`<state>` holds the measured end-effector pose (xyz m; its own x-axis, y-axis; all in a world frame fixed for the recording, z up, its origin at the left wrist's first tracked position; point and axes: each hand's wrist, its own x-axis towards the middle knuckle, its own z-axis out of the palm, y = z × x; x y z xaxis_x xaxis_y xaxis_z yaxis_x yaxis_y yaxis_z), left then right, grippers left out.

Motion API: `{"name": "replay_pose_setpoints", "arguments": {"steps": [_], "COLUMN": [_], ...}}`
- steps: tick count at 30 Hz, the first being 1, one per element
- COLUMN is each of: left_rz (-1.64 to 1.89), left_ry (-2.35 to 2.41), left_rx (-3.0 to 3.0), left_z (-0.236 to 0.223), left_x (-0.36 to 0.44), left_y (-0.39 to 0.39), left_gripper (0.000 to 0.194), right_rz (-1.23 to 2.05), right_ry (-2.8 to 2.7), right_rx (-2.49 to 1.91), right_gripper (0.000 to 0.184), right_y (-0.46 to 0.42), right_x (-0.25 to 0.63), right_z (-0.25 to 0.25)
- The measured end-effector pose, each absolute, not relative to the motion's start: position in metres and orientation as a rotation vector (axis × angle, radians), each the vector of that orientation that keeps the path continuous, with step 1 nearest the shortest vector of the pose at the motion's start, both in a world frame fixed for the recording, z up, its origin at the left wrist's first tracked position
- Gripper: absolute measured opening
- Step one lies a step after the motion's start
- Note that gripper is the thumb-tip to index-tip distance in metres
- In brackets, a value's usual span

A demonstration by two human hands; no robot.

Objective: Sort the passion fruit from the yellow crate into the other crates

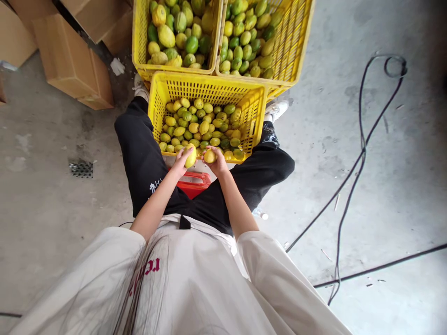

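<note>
My left hand (180,163) is closed around a large yellow lemon (190,157). A smaller yellow lemon (210,156) is in my right hand (219,163), its fingers curled around the fruit. Both hands are close together at the near rim of a yellow plastic crate (207,85), which stands between my legs. Inside this crate lies a layer of green and yellow lemons (193,127). Parts of my fingers are hidden behind the fruit.
Two more yellow crates, a left one (139,35) and a right one (295,39), hold lemons beyond the near crate. Cardboard boxes (70,56) stand at the upper left. A black cable (363,151) loops over the concrete floor at right. Something red (192,186) shows beneath me.
</note>
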<state>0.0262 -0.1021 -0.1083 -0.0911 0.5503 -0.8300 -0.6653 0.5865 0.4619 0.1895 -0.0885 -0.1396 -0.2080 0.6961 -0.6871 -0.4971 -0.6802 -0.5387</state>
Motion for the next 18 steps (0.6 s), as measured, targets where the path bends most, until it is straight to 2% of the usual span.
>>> {"name": "replay_pose_setpoints", "arguments": {"steps": [5,10,14,18], "left_rz": [1.022,1.025,1.046,1.034], "left_ry": [1.297,1.141,1.257,1.401], "left_rx": [-0.131,-0.151,-0.083,0.034], "left_z": [-0.101,-0.095,-0.102,-0.11], "left_x": [0.024,0.021,0.024,0.027], "left_y": [-0.1,-0.099,-0.101,-0.104], "left_gripper": [0.019,0.029,0.01,0.032], "right_rz": [1.998,2.031,2.019,1.95], "right_ry": [-0.22,-0.249,-0.296,-0.321], "right_rx": [-1.109,-1.163,-1.147,-1.199], "right_gripper": [0.032,0.034,0.029,0.039], "right_y": [-0.086,-0.085,-0.089,-0.09], "right_x": [0.192,0.19,0.189,0.189], "right_z": [-0.131,-0.129,-0.132,-0.136]}}
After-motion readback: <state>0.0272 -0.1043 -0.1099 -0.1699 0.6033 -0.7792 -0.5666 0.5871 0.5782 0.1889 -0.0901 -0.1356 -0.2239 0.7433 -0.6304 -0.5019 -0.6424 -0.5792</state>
